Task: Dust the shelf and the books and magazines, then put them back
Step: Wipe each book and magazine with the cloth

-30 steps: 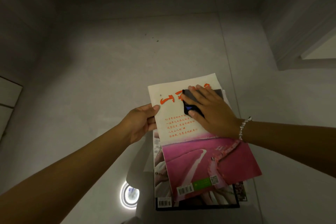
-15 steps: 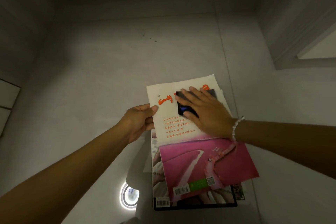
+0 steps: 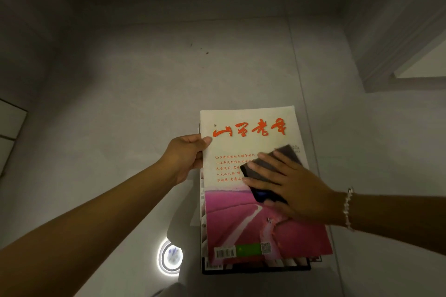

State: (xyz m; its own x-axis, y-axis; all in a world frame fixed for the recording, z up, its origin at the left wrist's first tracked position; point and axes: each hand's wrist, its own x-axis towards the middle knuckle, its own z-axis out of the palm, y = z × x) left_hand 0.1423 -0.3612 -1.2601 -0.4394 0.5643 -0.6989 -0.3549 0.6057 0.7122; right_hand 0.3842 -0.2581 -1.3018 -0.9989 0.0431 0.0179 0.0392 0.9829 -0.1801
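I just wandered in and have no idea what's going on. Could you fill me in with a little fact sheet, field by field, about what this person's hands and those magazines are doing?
activity: dusting a magazine cover
top magazine: white and pink cover with red lettering, lying on a stack of other magazines
left hand: grips the top magazine's left edge
right hand: fingers flat, pressing a dark cloth onto the cover
cloth position: right side of the cover, just below the red title
wrist: beaded bracelet on the right arm
surface: grey tiled floor
lighting: dim
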